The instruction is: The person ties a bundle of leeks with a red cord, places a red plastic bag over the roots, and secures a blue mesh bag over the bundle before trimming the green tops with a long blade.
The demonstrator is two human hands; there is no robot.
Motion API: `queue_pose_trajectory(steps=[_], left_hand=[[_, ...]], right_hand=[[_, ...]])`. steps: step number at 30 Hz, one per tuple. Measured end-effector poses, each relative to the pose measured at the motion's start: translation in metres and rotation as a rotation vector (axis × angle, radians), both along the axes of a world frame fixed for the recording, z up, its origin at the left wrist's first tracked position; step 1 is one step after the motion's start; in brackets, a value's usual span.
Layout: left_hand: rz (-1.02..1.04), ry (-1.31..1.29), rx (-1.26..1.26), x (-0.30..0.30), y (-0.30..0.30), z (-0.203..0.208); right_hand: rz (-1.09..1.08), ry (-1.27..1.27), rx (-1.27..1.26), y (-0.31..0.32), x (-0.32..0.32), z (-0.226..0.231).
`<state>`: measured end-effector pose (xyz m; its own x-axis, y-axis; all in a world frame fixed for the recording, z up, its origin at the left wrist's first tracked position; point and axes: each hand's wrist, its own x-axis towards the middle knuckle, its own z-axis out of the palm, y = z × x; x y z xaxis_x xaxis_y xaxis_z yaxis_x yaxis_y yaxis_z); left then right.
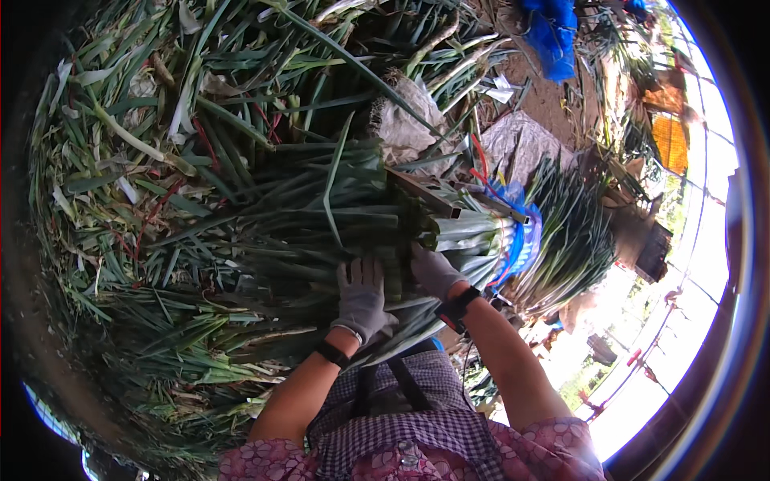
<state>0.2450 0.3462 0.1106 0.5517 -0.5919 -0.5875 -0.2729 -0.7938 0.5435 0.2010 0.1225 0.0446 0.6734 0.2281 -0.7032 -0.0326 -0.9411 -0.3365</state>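
A thick bundle of long green onions [337, 208] lies crosswise in front of me, its dark leaves to the left. A dark gap crosses the leaves near my hands, and paler stalks lie to its right. My left hand [362, 301], in a grey glove, rests flat on the near leaves with its fingers stretched out. Close by, my gloved right hand [437, 274] is curled at the edge of the paler stalks; what its fingers hold, if anything, is hidden. Blue plastic [525, 232] wraps the right end of the stalks.
Two metal bars [425, 192] stick up at the bundle. Loose leaves [144, 160] heap up at the left and far side. More green onions [569, 232] lie at the right, beside pale sacking [521, 144]. A blue bag [552, 40] lies farther back.
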Motion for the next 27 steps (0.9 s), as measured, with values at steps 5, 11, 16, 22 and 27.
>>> queue_pose_trajectory(steps=[5,11,16,22,27], left_hand=[[0.021,-0.150,0.208,-0.016,-0.003,-0.061],[0.077,-0.215,0.250,-0.027,0.004,-0.077],[0.131,-0.264,0.167,-0.040,-0.003,-0.103],[0.147,-0.223,0.245,-0.038,0.015,-0.096],[0.071,-0.058,0.199,-0.011,0.010,-0.061]], right_hand=[[-0.546,0.343,0.360,0.011,0.015,0.048],[-0.663,0.700,0.082,0.040,0.054,0.130],[-0.298,0.383,0.251,0.017,-0.002,0.089],[-0.488,0.646,0.066,0.052,0.021,0.106],[0.390,-0.008,-0.049,0.030,-0.029,0.010]])
